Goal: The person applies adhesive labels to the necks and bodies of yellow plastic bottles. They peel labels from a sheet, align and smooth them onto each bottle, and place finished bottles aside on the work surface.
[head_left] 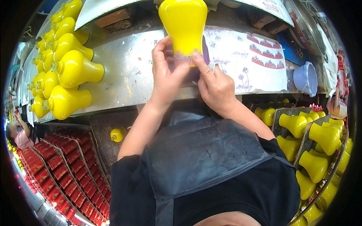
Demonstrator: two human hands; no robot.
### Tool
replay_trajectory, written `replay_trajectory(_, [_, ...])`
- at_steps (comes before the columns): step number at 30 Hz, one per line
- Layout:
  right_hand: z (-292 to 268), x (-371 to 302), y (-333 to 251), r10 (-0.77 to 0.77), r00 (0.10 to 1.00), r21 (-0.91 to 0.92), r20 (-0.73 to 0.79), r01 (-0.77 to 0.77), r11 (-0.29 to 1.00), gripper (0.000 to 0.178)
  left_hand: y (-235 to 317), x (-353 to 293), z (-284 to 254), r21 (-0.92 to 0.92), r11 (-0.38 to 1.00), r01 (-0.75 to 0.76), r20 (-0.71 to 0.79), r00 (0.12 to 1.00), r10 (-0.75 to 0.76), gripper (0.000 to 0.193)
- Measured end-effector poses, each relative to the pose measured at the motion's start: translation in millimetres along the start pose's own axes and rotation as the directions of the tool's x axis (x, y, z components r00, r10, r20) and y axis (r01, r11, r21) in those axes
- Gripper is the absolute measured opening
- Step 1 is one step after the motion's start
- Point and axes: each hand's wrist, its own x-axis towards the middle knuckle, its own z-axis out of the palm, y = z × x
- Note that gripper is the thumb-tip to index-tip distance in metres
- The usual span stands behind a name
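A glossy yellow vase (183, 26) stands out over the workbench in front of me, its narrow part toward me. A purplish patterned decal strip (184, 55) runs round that narrow part. My left hand (164, 73) is closed round the vase's left side, its thumb near the strip. The index finger of my right hand (218, 86) presses the strip's right end, while its other fingers are curled. A small whitish bit (212, 67) shows at those curled fingers; I cannot make out what it is.
Several yellow vases (75, 69) lie on the metal bench (117, 71) at left. Printed decal sheets (260, 77) and a pale blue bucket (306, 79) are at right. Racks of yellow vases (315, 165) stand lower right, racks of red pieces (64, 169) lower left. Another person (23, 133) is far left.
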Motion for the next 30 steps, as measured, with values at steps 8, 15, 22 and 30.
replay_trajectory(8, [0.1,-0.4,0.3,0.004,1.000,0.000,0.008,-0.004,1.000,0.067,3.2,0.8,0.5,-0.012,1.000,0.009,0.014,1.000,-0.009,0.076])
replay_trajectory(15, [0.9,-0.6,0.9,0.005,1.000,-0.001,0.010,-0.005,1.000,0.068,4.0,1.5,-0.4,-0.088,0.994,0.064,0.003,0.998,-0.064,0.076])
replay_trajectory(22, [1.5,-1.1,1.8,0.004,1.000,0.021,0.003,-0.004,1.000,0.069,8.2,2.2,2.0,-0.095,0.989,0.111,-0.004,0.994,-0.112,0.076])
replay_trajectory(30, [1.1,-0.2,2.1,0.003,1.000,0.030,0.010,-0.004,1.000,0.069,7.2,5.3,4.3,-0.020,0.992,0.123,-0.009,0.992,-0.124,0.075])
